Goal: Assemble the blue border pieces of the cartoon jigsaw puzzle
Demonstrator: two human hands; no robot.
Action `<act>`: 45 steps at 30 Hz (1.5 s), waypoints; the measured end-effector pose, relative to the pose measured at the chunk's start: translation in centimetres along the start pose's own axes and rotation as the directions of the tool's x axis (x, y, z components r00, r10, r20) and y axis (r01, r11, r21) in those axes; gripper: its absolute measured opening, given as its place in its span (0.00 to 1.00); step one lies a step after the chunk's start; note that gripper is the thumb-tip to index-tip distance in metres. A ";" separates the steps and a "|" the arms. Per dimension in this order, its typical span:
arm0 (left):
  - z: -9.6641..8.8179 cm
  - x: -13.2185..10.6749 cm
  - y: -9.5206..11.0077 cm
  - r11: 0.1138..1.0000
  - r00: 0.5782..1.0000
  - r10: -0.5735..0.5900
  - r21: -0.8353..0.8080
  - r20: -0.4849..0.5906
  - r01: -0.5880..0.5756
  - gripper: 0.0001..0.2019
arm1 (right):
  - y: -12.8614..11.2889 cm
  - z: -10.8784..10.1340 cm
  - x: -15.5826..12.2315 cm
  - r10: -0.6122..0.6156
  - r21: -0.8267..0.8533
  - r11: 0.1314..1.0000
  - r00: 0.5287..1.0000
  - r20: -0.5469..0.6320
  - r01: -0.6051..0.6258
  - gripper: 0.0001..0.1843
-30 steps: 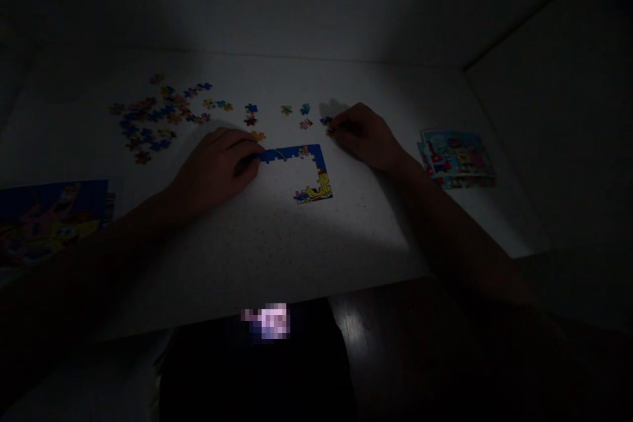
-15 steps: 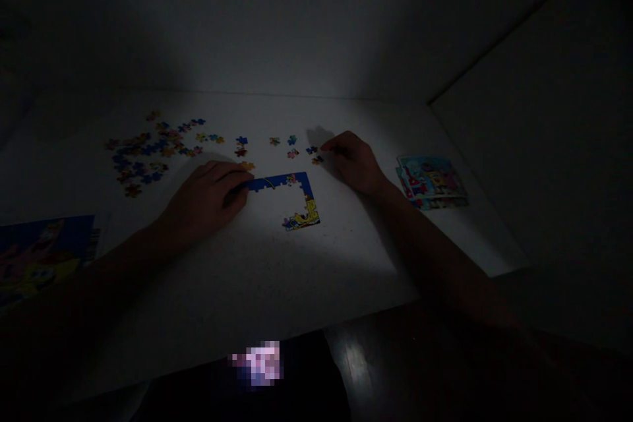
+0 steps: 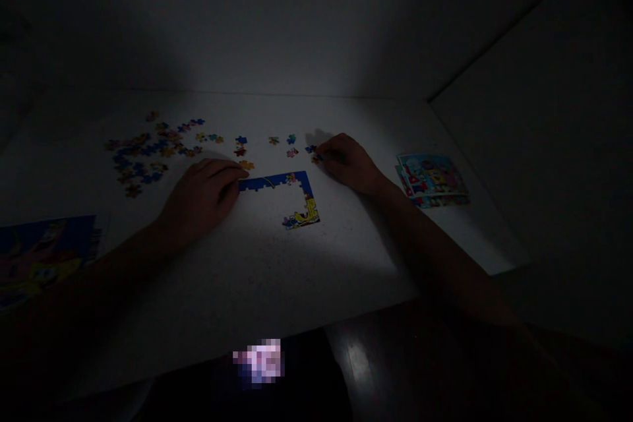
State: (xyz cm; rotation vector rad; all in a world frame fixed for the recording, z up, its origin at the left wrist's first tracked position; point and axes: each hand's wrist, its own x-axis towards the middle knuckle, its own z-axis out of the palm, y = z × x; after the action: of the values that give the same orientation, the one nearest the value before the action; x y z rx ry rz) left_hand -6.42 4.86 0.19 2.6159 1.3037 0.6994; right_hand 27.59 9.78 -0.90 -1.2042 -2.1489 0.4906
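Observation:
A partly joined jigsaw puzzle [image 3: 309, 206] lies on the white table, with a blue top strip and a yellow right side. My left hand [image 3: 205, 191] rests over the strip's left end, its fingers stretched and lying low; the fingertips hide that end. My right hand [image 3: 349, 161] is beyond the puzzle's upper right corner. Its finger and thumb come together at a small dark blue and orange puzzle piece [image 3: 313, 155], partly covering it. Between the hands sit several loose pieces, among them a pink piece [image 3: 292, 153] and an orange piece [image 3: 246, 165].
A pile of loose puzzle pieces [image 3: 148, 151] spreads at the back left. A picture sheet [image 3: 49, 247] with a cartoon lies at the left, partly behind my forearm. Stacked picture cards [image 3: 432, 178] lie at the right. Walls [image 3: 297, 26] rise behind and to the right. The light is dim.
My right hand has shifted slightly left, its fingertips now over the small pieces. My left hand has slid a little left along the strip, showing more of it.

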 end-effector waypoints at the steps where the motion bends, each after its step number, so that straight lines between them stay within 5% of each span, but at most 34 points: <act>1: 0.0 0.0 -0.1 1.000 1.000 -0.013 -0.001 -0.005 0.013 0.16 | -0.1 0.0 0.0 0.005 -0.007 1.000 1.000 -0.004 -0.005 0.13; 13: 0.5 0.0 -0.4 0.996 0.999 -0.027 0.087 -0.026 0.030 0.19 | -0.5 0.0 0.1 0.000 -0.034 0.999 1.000 0.017 0.000 0.08; 45: 0.6 -0.1 -0.9 0.996 1.000 -0.026 0.087 -0.010 0.026 0.20 | 0.0 -0.6 -0.1 0.024 0.042 0.999 0.998 0.065 -0.026 0.16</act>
State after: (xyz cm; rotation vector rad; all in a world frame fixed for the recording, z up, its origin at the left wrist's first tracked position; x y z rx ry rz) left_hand -6.85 5.38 -0.69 2.6609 1.3986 0.6664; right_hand 28.07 9.68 -0.54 -1.2081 -2.1683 0.5914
